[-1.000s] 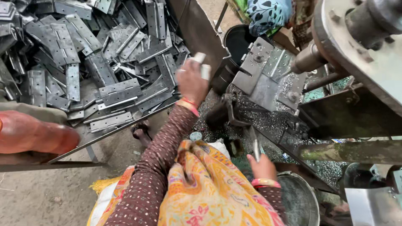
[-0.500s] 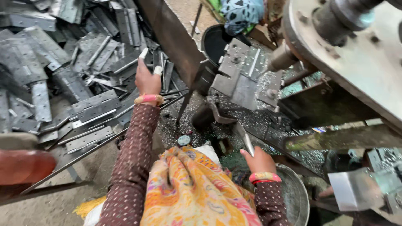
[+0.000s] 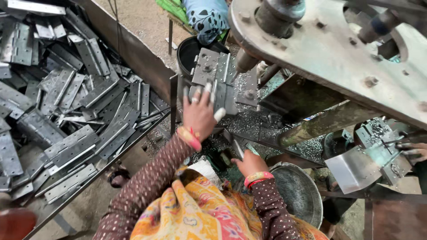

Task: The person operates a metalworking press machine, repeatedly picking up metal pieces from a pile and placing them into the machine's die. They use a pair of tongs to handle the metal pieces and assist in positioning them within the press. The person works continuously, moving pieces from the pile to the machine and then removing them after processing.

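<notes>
So the left hand point(image 3: 199, 116) is stretched out flat, fingers spread apart, resting on a grey metal hinge point(image 3: 214, 98) that sits on the work block of the press point(image 3: 329, 49). Fingertips look taped in white. The right hand point(image 3: 250, 163) is pulled in close to the body, curled around a thin metal tool point(image 3: 238, 150), a flat strip as far as I can tell.

Stuff around: a big heap of hinges point(image 3: 75, 111) fills the bin on the left, all dull grey, long and flat with punched holes, stacked every which way. A rusty steel wall point(image 3: 133, 49) divides that bin from the machine. Silvery shavings point(image 3: 249, 122) are scattered all over the dark machine bed. The heavy round plate of the press hangs over the far side and blocks what's behind it. A black bucket point(image 3: 189, 51) stands just past the hinge, and a round metal pan point(image 3: 299, 192) sits right beside the right wrist. Another person's hand point(image 3: 411, 151) shows at the far right edge, near a bent sheet of metal point(image 3: 353, 169).
</notes>
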